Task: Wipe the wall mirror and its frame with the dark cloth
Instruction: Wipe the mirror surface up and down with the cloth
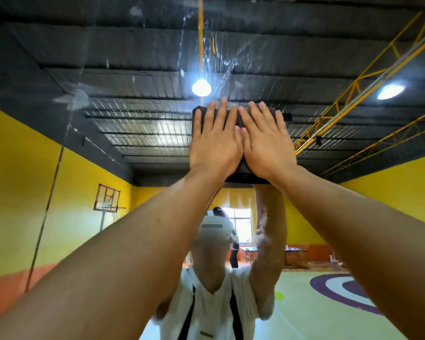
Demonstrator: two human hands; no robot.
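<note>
The wall mirror (pixel 123 77) fills the whole view, its glass streaked with smears and wet marks near the top. No frame edge shows. A folded dark cloth (pixel 242 176) lies flat against the glass at upper centre. My left hand (pixel 215 141) and my right hand (pixel 265 143) press on it side by side, fingers straight and pointing up, thumbs touching. Most of the cloth is hidden under my palms; its edges show above the fingertips and below the wrists.
The glass reflects a hall: a black ceiling with two lamps, yellow walls, a basketball hoop (pixel 107 197) at left, a green floor with a purple ring at right, a person (pixel 234 251) and tables far back, and my own reflection below my arms.
</note>
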